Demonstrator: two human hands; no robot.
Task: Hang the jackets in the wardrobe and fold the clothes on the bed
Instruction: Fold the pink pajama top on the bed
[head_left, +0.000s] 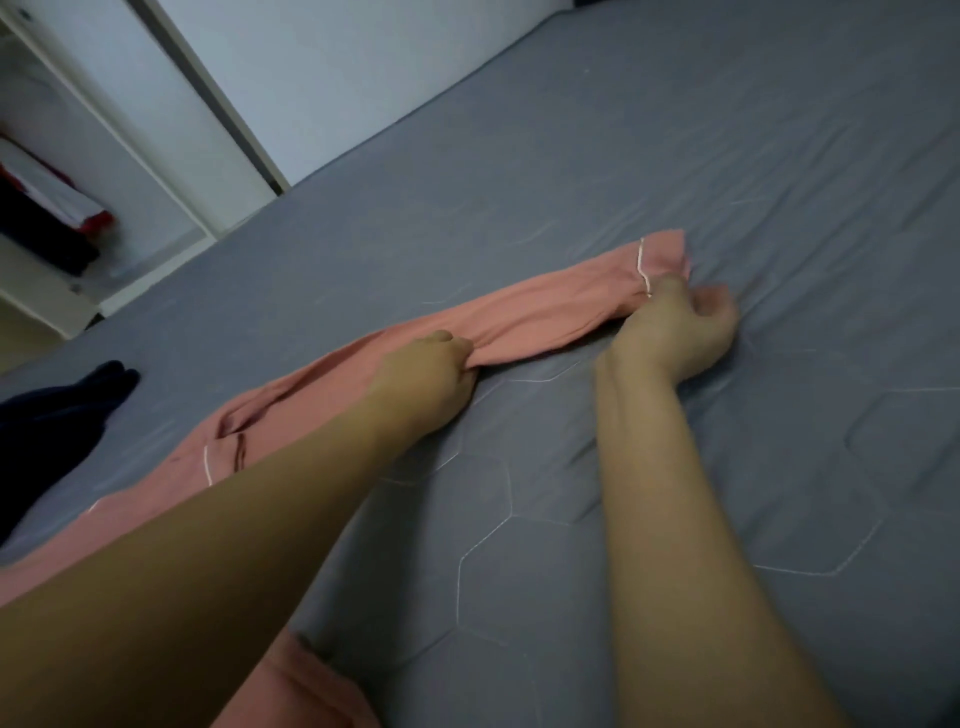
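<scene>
Upper left of the frame: wardrobe standing open, dark and red garments hanging inside, so the jacket half looks at least partly handled, though I can't tell if it's finished. Left edge, mid-height: a dark navy garment is lying crumpled on the bed, unfolded, waiting its turn. Centre: the pink garment is stretching diagonally across the grey quilted sheet from lower left up toward centre right, bunched into a long narrow strip; more pink fabric is showing at the bottom edge under the forearms. Left hand is pinching the strip near its middle, fingers curled into the cloth. Right hand is gripping the far end by the white-stitched hem, thumb pressing against the fabric, fingers curled; exact contact of the fingertips is blurred. Judging by this, the folding step is under way and this piece is being pulled straight, not yet folded. Next move likely calls for spreading it flat, squaring the hem, then doubling it over without dragging the sheet into wrinkles.
</scene>
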